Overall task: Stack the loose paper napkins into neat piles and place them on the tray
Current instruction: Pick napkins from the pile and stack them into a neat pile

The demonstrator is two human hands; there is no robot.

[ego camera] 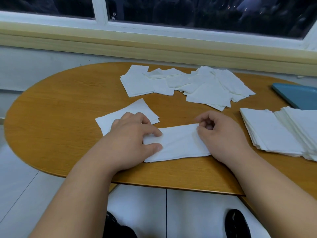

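Observation:
A small stack of white napkins (pixel 178 143) lies near the front edge of the wooden table (pixel 68 103). My left hand (pixel 132 140) pinches its left end between thumb and forefinger. My right hand (pixel 217 134) grips its right end with curled fingers. Under my left hand lie a couple more napkins (pixel 133 110). Several loose napkins (pixel 188 83) are scattered at the far side. A neat napkin pile (pixel 277 133) sits at the right. The blue tray (pixel 298 95) shows at the right edge, partly cut off.
A wall and a window sill (pixel 154 47) run just behind the table. The table's rounded end is at the left. White floor tiles (pixel 171 212) and dark shoes (pixel 237 224) show below the front edge.

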